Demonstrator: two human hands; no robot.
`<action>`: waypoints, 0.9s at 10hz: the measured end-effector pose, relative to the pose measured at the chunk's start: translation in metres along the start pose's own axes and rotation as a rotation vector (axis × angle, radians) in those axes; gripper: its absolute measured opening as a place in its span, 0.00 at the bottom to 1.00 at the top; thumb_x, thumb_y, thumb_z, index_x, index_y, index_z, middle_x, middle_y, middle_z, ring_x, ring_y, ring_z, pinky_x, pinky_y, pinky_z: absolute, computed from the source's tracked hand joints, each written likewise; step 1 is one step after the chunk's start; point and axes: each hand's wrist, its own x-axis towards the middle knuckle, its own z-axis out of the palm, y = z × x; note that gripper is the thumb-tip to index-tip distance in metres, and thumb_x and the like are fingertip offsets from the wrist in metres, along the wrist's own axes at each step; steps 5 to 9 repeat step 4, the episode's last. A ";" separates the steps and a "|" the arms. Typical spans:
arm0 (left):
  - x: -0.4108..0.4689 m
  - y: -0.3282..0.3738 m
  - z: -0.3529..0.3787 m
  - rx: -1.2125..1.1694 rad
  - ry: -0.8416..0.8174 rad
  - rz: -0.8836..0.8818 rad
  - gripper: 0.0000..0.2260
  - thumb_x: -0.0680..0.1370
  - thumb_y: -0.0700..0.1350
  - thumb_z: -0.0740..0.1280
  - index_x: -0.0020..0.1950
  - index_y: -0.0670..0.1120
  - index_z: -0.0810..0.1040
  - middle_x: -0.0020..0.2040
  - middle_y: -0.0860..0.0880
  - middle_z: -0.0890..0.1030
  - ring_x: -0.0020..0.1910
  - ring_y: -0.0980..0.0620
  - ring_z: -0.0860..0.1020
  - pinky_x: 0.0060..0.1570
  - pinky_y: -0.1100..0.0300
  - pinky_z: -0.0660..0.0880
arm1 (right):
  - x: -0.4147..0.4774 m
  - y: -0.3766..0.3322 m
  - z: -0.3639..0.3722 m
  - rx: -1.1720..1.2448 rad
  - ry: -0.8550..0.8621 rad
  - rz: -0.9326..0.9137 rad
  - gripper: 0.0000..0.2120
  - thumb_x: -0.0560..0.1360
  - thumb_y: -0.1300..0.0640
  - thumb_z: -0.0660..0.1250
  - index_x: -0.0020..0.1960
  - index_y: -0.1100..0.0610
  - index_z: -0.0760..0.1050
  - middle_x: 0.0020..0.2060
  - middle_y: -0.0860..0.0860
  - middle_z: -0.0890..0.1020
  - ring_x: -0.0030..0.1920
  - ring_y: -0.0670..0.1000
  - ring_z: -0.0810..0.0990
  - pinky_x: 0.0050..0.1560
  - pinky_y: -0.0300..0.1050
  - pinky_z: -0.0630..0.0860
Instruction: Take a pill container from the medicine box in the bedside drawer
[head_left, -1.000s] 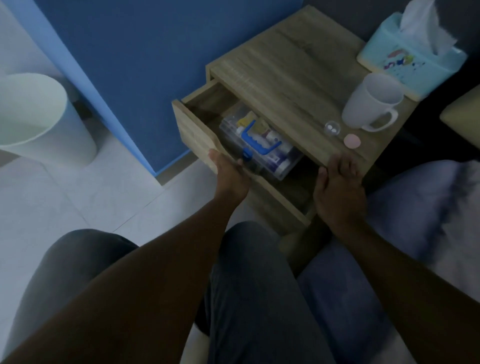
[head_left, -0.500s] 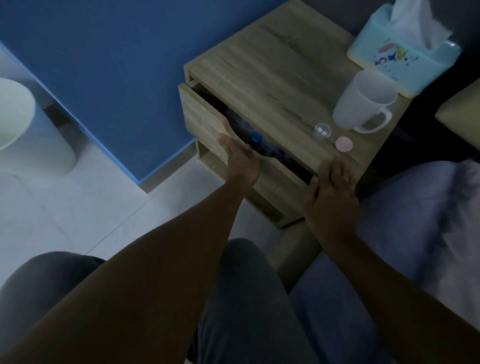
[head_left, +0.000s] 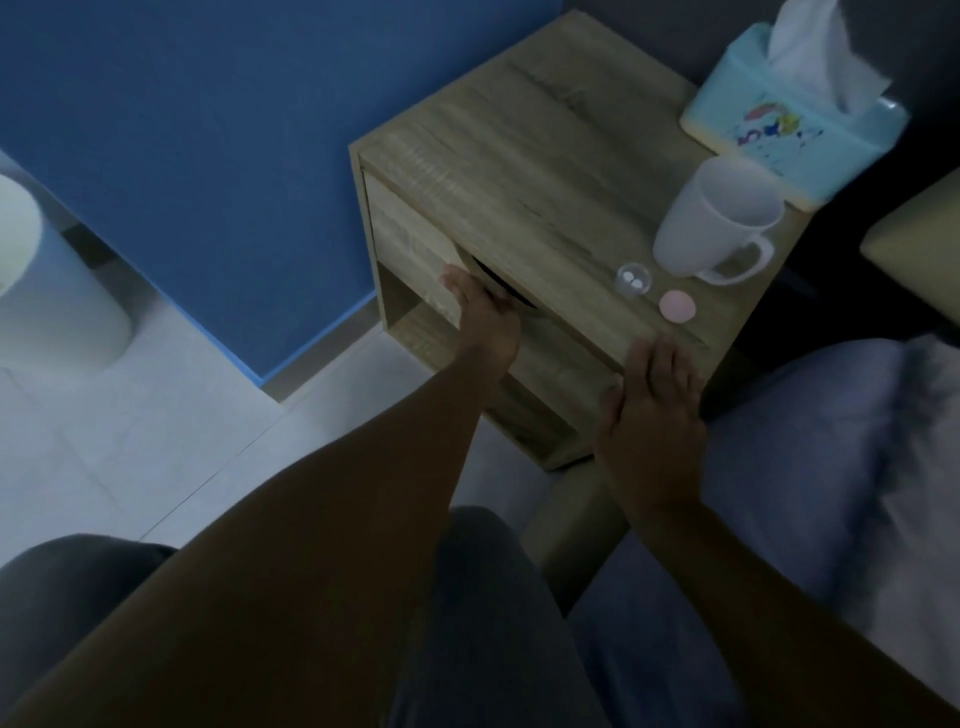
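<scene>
the bedside drawer (head_left: 415, 244) is seen pushed in, its wood-grain front nearly flush with the cabinet, a dark curved slot left at its top edge. a small clear round pill container (head_left: 633, 279) holding two white pills is set on the cabinet top.

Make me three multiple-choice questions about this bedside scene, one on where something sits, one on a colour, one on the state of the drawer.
1. Where is the small clear pill container?
A. On the nightstand top, near the mug
B. On the floor
C. Inside the tissue box

2. What colour is the loose round cap beside it?
A. Green
B. Pink
C. Black

3. How is the drawer?
A. Pulled fully out
B. Removed
C. Pushed in

Answers:
1. A: it rests on the nightstand just in front of the white mug.
2. B: it shows pale pink against the wood.
3. C: its front sits flush, with the left hand at the handle notch.
</scene>
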 end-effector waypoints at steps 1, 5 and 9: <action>0.004 0.002 -0.001 0.016 -0.006 -0.029 0.39 0.82 0.42 0.57 0.76 0.44 0.27 0.80 0.45 0.33 0.80 0.45 0.48 0.69 0.62 0.53 | 0.000 0.000 0.000 -0.005 -0.013 -0.002 0.28 0.81 0.53 0.49 0.76 0.66 0.62 0.75 0.66 0.65 0.77 0.65 0.61 0.78 0.60 0.56; -0.015 0.010 -0.028 0.178 -0.064 -0.029 0.31 0.83 0.41 0.57 0.80 0.43 0.43 0.78 0.40 0.61 0.73 0.40 0.67 0.67 0.52 0.68 | 0.001 0.003 -0.001 0.008 -0.025 -0.006 0.28 0.81 0.52 0.49 0.76 0.66 0.62 0.75 0.66 0.65 0.76 0.66 0.62 0.78 0.61 0.55; -0.015 0.010 -0.028 0.178 -0.064 -0.029 0.31 0.83 0.41 0.57 0.80 0.43 0.43 0.78 0.40 0.61 0.73 0.40 0.67 0.67 0.52 0.68 | 0.001 0.003 -0.001 0.008 -0.025 -0.006 0.28 0.81 0.52 0.49 0.76 0.66 0.62 0.75 0.66 0.65 0.76 0.66 0.62 0.78 0.61 0.55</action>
